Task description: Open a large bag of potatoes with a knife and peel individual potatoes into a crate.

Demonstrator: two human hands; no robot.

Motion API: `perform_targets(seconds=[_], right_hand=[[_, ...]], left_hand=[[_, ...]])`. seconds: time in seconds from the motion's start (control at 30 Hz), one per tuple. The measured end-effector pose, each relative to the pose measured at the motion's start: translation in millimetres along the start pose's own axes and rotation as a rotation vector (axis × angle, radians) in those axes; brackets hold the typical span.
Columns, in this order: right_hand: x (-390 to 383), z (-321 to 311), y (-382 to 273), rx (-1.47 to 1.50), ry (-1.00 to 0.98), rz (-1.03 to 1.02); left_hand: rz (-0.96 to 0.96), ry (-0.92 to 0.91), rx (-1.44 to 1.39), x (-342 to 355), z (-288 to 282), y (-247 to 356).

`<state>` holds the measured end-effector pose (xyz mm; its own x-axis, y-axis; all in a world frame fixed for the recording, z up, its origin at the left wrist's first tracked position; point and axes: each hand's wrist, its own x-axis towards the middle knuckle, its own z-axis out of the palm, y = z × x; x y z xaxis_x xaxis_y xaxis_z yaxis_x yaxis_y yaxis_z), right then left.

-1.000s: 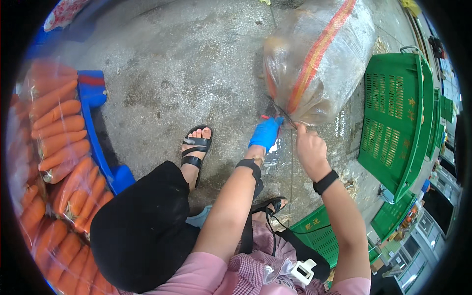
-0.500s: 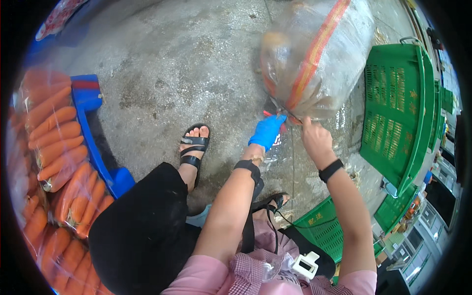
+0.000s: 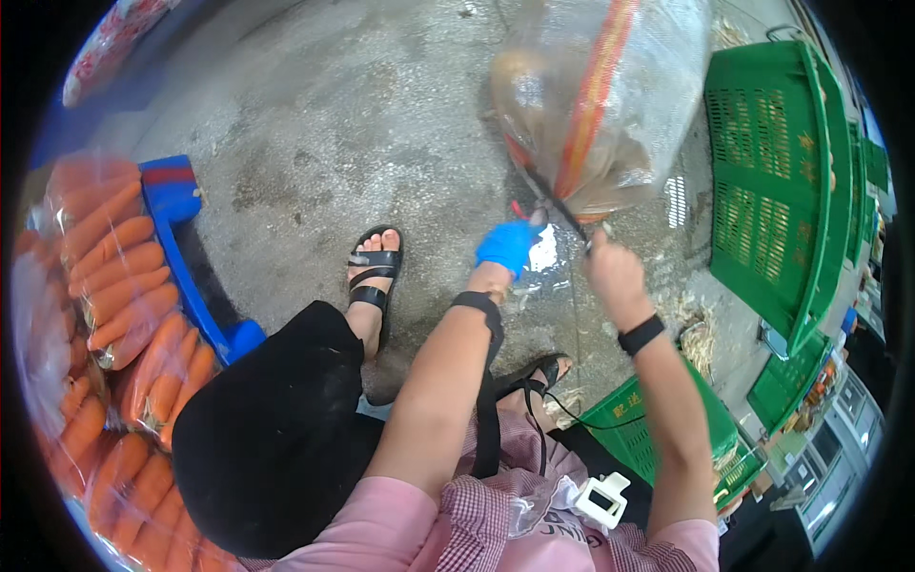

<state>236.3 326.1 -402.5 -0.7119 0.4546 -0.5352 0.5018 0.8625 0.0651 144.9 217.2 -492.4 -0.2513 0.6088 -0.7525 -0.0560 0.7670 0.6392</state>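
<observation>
Sack (image 3: 624, 110), translucent weave with a red-orange stripe, lies on the floor (image 3: 286, 143) just beyond both sets of fingers, gathered neck pointing back at them. Left hand (image 3: 505, 248), blue glove: fingers look closed on that neck, exact pinch blurred. Right hand (image 3: 618, 276), bare: fingers wrapped round a knife (image 3: 575, 227), dark blade running forward-left at the neck, near the left fingertips; touching or not, can't tell. Handling, my read: sack is bulky, probably heavy, skin soft and limp, sheen suggests slippery. Best hold is the bunched neck, well back from the blade; to shift it, take folds on both sides, don't trust a one-hand pinch. Knife looks thin and stiff, handle only. Hard to see: sack's far end is cut off, contents just brownish blurs, knife handle mostly inside the right fingers, small red piece (image 3: 518, 210) by the left fingertips unidentifiable. Green crate (image 3: 758, 133) well right of the right fingers, bagged carrots (image 3: 133, 315) well left of the left ones
</observation>
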Motion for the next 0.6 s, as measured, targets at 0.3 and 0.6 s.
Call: perform_targets(seconds=[0.3,0.6], right_hand=[[-113.4,10.1,17.6,0.344,0.068,0.327],[-101.4,33.5,-44.1,1.011,0.165,0.521]], left_hand=[[-0.124,0.540,-0.148,-4.5,14.6,-15.8],[0.202,0.470,-0.337,22.5,28.8,0.7]])
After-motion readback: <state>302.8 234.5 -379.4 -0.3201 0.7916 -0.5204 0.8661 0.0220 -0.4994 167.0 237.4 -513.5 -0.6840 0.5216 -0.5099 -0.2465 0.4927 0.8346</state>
